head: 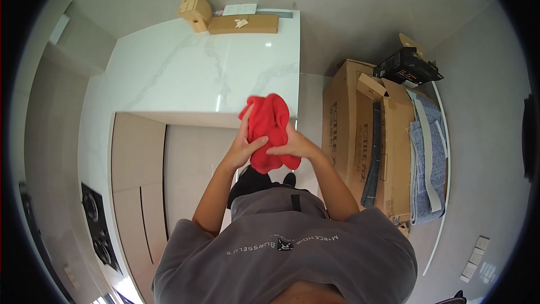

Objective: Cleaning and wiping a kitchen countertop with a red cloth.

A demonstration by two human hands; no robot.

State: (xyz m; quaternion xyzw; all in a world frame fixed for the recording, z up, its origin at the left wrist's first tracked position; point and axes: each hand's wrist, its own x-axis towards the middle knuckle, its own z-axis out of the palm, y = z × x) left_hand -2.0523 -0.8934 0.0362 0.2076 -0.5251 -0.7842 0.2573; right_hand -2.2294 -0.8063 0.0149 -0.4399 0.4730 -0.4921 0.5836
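A bunched red cloth (270, 120) is held between my two hands, in front of my waist and by the near edge of the countertop. My left hand (247, 145) grips its left side, thumb lying across the front of the fabric. From the right, my right hand (295, 143) holds the same cloth, its thumb pointing inward near the other thumb. Most fingers of both hands are hidden behind the folds. Beyond the cloth stretches the white marbled countertop (177, 76).
A wooden knife block (195, 10) and a long cardboard box (244, 25) stand against the back wall. Large cardboard boxes (350, 126), a black box (405, 67) and a folded grey-blue mat (426, 169) crowd the right. A gas hob (100, 228) sits on the left counter.
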